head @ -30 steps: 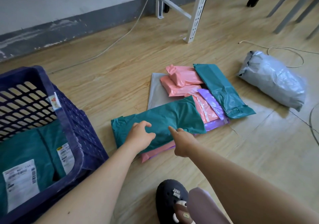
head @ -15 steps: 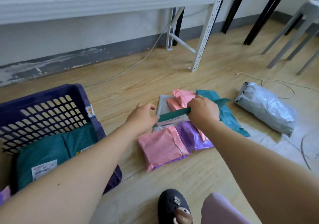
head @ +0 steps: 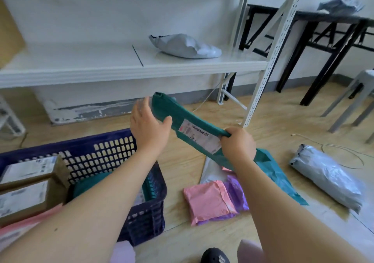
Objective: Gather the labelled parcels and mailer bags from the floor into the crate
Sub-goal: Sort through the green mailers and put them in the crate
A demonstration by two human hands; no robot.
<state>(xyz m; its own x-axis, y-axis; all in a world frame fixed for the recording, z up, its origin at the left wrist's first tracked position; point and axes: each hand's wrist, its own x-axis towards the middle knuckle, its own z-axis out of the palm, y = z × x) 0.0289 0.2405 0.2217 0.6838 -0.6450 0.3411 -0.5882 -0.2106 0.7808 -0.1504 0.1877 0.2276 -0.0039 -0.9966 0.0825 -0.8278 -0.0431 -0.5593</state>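
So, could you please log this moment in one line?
right hand: grips teal mailer bag | left hand: touches its far end | bag: lifted, outside blue crate | floor: pink mailer, purple mailer, grey parcel

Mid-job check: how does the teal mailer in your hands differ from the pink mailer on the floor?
The teal mailer is lifted, gripped by the right hand, the left hand at its other end; the pink mailer lies flat on a purple mailer. The teal mailer shows a white label; the pink mailer's upper face shows none. The teal looks long and narrow, the pink squarish. Both are outside the crate.
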